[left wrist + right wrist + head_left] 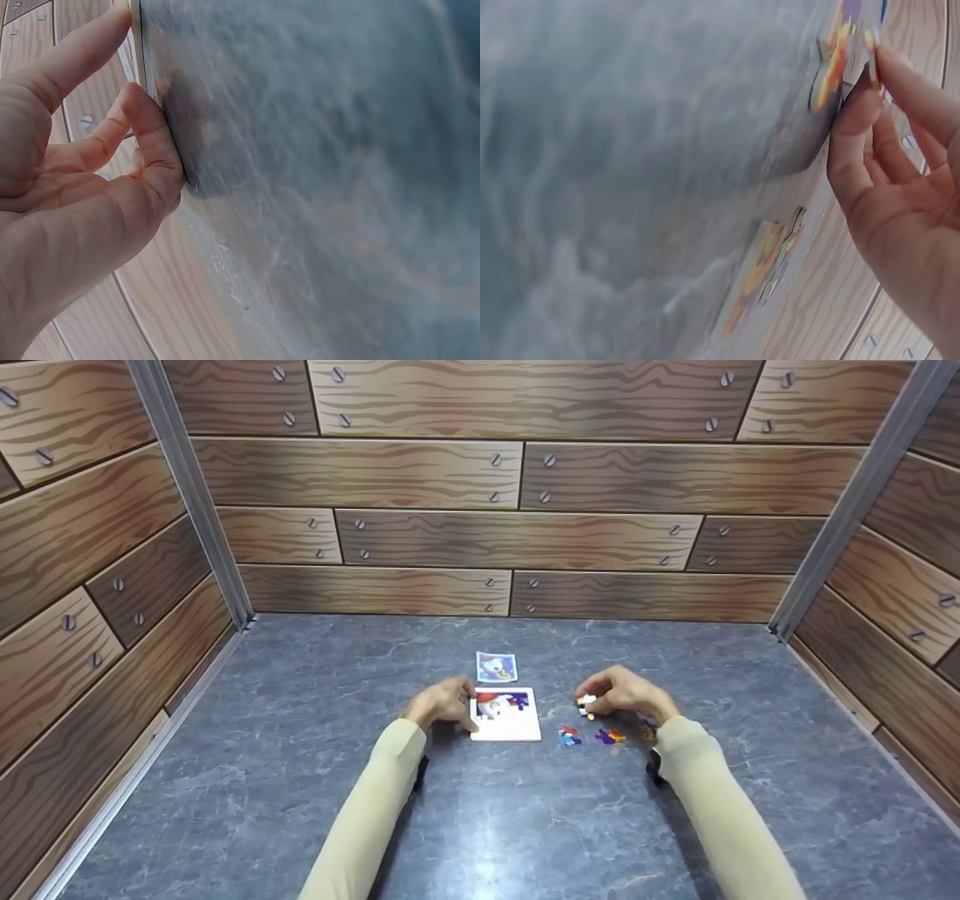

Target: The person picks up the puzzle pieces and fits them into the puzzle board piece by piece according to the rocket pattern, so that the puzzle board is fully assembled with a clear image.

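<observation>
Your right grip (626,691) could scatter nearby loose pieces (610,736)
Head: it pinches a puzzle piece (586,702), the board (517,726) to its left. Left wrist: your spread left grip (82,217), pressing unevenly, could shift the board. Right wrist: dragging low could catch those pieces.

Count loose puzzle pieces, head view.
At least 4: white piece in right hand, blue piece right of puzzle board, purple piece further right, orange piece by right sleeve, which may hide more.
</observation>
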The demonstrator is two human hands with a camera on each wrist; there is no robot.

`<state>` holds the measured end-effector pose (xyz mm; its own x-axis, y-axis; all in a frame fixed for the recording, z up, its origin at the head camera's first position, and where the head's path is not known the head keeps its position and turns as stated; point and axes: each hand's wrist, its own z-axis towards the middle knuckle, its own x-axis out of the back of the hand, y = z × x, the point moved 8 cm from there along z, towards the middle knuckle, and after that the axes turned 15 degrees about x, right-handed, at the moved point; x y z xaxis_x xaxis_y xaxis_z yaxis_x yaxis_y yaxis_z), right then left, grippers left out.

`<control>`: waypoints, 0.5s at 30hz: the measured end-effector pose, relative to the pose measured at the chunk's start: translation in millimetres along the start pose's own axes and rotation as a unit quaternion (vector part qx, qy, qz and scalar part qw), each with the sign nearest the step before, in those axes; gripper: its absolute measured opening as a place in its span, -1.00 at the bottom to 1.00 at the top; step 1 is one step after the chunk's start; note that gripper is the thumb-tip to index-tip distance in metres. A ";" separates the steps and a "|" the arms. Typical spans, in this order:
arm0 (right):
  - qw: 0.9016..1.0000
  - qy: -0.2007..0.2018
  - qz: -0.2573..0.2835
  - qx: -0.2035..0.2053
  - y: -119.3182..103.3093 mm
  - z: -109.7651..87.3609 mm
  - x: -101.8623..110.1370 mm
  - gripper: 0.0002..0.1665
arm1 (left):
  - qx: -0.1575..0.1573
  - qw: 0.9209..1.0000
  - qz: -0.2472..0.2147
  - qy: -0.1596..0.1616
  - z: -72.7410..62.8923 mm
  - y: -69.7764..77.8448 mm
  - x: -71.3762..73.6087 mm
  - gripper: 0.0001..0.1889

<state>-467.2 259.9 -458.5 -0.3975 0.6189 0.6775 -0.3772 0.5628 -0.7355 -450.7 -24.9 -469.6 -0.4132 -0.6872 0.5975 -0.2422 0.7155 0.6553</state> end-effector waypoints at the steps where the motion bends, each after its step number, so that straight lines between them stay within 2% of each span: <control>1: 1.000 -0.004 0.002 0.001 -0.4 0.4 -1.4 -0.65 | 0.000 1.000 -0.001 -0.002 -0.1 -0.1 -0.5 -0.43; 5: 1.000 -0.011 0.022 0.012 -4.9 4.9 -7.5 -0.65 | -0.001 1.000 -0.001 -0.005 -0.5 -0.5 -1.5 -0.43; 11: 0.996 -0.010 0.082 0.022 -18.4 14.8 -19.0 -0.63 | -0.004 1.000 0.004 0.007 0.6 0.3 -0.6 -0.45; 15: 0.997 -0.011 0.070 0.012 -26.2 20.4 -25.5 -0.64 | -0.007 1.000 -0.001 0.009 1.6 0.9 -0.4 -0.45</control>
<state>-464.2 218.2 -456.3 -0.4649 0.6784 0.5689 -0.3369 0.4587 -0.8222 -452.2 -23.8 -470.0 -0.3963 -0.6911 0.6044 -0.2299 0.7121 0.6634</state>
